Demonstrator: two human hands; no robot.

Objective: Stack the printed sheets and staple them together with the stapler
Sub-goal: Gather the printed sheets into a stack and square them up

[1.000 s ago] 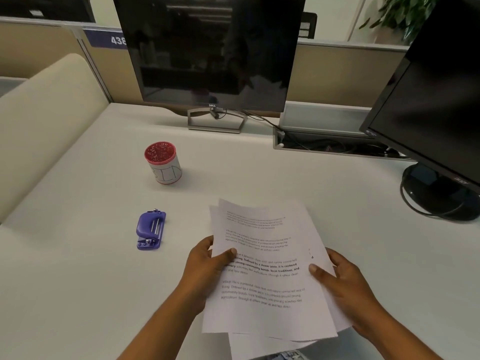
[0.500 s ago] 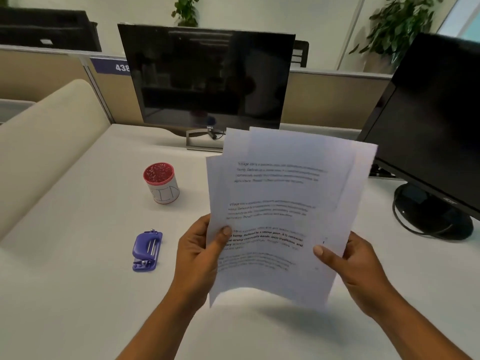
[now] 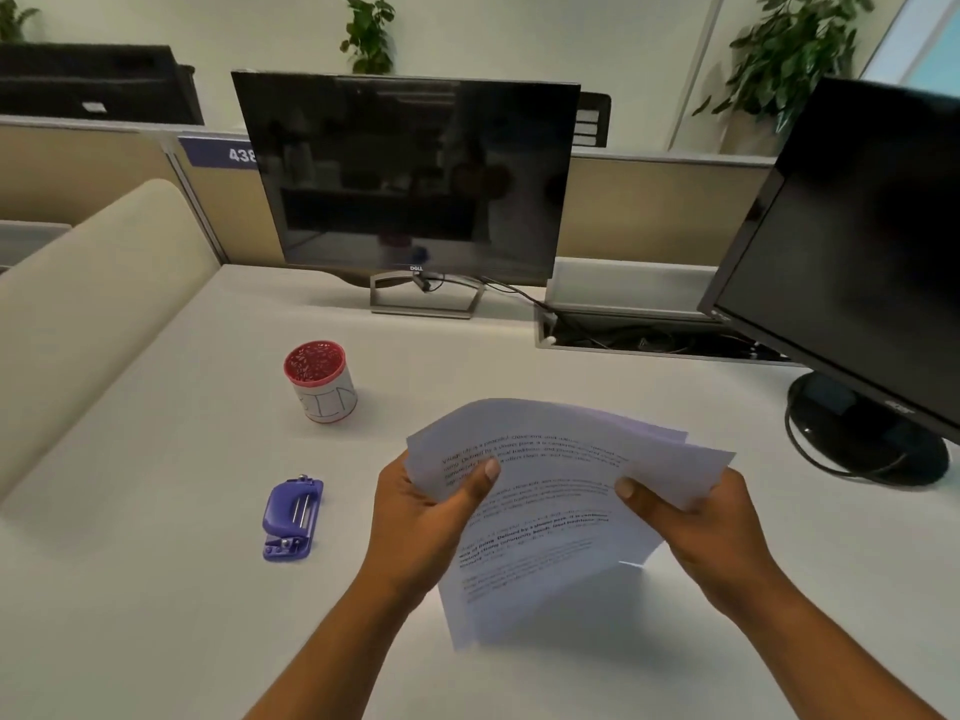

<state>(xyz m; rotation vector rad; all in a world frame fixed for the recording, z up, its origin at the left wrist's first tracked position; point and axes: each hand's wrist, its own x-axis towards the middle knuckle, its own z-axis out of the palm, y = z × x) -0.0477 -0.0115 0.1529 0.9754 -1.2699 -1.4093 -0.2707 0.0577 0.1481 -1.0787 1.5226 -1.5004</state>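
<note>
Several printed white sheets hang above the white desk, fanned and bent, their upper edges drooping away from me. My left hand grips their left edge with the thumb on top. At the right edge my right hand holds them the same way, thumb pressed on the print. A small purple stapler lies flat on the desk to the left of my left hand, untouched.
A red-rimmed cup of small red bits stands behind the stapler. One dark monitor stands at the back, a second monitor on a round base at the right. An open cable tray lies between them. A beige partition borders the left.
The sheets were lifted from the desk, held upright, and now have tipped forward and lower, bending over. Both hands keep their hold. The camera view has tilted up.
</note>
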